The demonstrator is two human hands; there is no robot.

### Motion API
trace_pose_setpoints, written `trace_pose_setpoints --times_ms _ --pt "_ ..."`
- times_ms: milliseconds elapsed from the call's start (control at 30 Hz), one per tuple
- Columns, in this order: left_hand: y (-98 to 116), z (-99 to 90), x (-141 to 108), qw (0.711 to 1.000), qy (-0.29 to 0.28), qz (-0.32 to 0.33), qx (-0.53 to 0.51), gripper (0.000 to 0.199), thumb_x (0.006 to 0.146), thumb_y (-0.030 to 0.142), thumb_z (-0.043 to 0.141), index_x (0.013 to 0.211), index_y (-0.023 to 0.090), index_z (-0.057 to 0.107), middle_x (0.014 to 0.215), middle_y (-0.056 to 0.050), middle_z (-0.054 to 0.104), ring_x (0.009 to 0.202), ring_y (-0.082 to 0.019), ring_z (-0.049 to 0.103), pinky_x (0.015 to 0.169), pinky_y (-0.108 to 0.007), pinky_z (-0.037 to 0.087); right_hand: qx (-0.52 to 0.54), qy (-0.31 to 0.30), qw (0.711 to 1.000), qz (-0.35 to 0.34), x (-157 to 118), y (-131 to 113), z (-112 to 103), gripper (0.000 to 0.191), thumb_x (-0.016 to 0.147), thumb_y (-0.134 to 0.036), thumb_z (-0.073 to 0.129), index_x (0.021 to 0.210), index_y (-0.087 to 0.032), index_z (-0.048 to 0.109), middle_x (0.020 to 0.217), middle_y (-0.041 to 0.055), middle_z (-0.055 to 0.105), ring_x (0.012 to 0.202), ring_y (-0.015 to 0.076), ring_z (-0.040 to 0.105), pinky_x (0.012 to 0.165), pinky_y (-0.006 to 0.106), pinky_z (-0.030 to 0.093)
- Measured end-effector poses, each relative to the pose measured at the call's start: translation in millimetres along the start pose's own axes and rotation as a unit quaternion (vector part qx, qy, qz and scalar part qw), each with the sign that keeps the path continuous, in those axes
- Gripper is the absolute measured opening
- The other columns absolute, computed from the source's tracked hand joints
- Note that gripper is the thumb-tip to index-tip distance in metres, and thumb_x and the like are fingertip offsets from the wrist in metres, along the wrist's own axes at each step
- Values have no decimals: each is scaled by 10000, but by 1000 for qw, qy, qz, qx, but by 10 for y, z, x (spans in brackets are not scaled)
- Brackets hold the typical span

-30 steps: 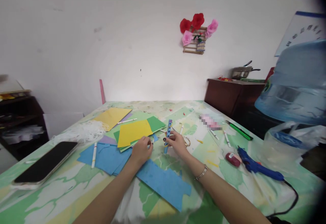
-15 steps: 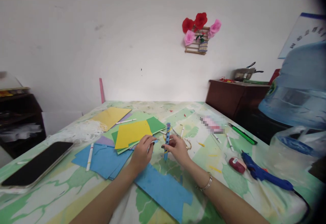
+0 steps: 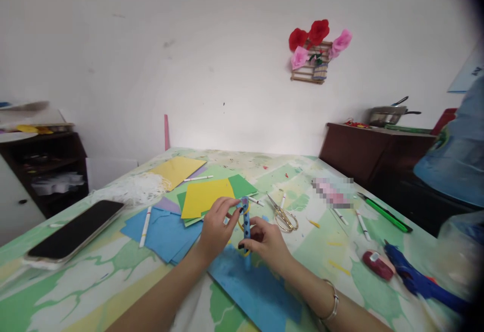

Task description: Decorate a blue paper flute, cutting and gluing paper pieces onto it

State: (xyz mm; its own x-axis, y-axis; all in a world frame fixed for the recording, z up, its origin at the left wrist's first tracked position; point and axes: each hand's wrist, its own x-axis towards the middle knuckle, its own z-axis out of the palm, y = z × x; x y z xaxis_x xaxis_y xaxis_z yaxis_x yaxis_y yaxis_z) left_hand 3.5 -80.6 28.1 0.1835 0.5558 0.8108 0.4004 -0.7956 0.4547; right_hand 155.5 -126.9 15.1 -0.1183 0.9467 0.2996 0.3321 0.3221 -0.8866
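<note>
Hold the blue spotted tube (image 3: 246,225) steady and upright over the blue paper (image 3: 255,289) on the tabletop (image 3: 75,291), pressing lightly so the yellow strip (image 3: 240,225) curling about it isn't crushed. Your right hand (image 3: 266,241) pinches its lower part; your left hand's (image 3: 220,222) fingertips sit close together at its top, but whether they grip is unclear.

No wording readable, dark characters (image 3: 477,70) on the poster (image 3: 463,77) at far right cut off, pale label (image 3: 374,256) on the dark-red oval object (image 3: 379,267) too small to read, green marking (image 3: 442,138) on the water bottle (image 3: 454,168) blurred
</note>
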Motion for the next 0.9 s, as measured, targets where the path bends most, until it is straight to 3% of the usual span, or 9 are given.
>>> trace_pose_setpoints --times_ms 533,667,900 --pt "-36 -17 -12 997 0 59 53 206 879 183 457 1048 203 573 976 -78 599 927 -170 570 802 -301 506 46 -38 998 18 -21 9 32 209 689 -259 677 865 -182 597 525 -67 501 473 101 475 480 202 385" --pt "-20 -17 -20 999 -30 20 14 199 879 205 463 1046 196 571 995 -80 596 954 -172 560 777 -282 506 34 -34 999 18 -17 35 34 204 689 -257 681 860 -176 603 529 -62 497 482 102 474 482 201 379" --pt "28 -15 8 996 -59 -55 -30 161 867 210 469 1004 176 547 930 -51 590 809 -120 584 608 -191 507 -4 4 1000 19 2 54 14 281 657 -294 728 885 -171 619 529 -56 511 487 110 472 479 210 366"
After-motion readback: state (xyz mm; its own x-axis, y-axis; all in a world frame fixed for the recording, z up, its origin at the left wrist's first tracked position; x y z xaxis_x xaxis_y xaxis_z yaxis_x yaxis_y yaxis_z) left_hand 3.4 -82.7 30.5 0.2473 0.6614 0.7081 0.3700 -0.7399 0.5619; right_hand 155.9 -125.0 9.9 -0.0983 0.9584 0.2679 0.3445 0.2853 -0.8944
